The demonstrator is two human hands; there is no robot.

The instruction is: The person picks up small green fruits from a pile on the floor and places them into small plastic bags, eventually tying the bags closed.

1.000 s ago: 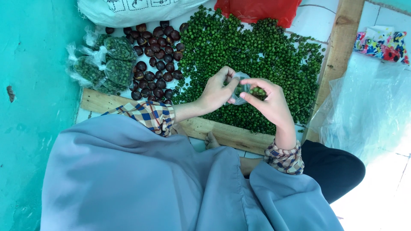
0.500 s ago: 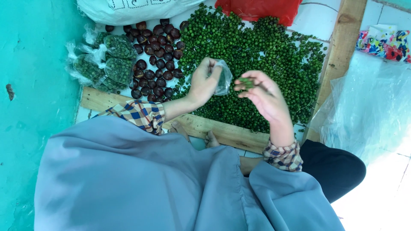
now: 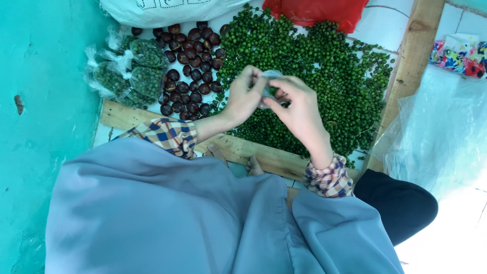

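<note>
Small clear plastic bag (image 3: 267, 86), held up above the heap of green berries (image 3: 309, 76), sits pinched between both hands of the person. Left hand (image 3: 244, 99) grips the bag's left edge with thumb and fingertips closed on the plastic. Right hand (image 3: 300, 109) grasps the bag's right side, its fingers bent in over the opening; a few green berries seem to lie inside or against the fingers, though the crumpled film makes that hard to tell. Both wrists end in plaid cuffs (image 3: 170, 134) coming out of a wide grey-blue garment (image 3: 167, 213) that fills the lower part of the view.

Under the hands the green berries spread across a white tiled surface edged by wooden planks (image 3: 411, 61). Just left of the heap lies a cluster of dark brown round fruits (image 3: 195, 66), touching its edge. Further left, near the turquoise wall (image 3: 45, 76), several filled and tied little bags of green berries (image 3: 137, 73) lie together. A white sack (image 3: 162, 9) and a red bag (image 3: 319, 11) sit at the top edge. A sheet of clear plastic (image 3: 436, 137) lies on the right, beside a colourful patterned packet (image 3: 459, 53).
</note>
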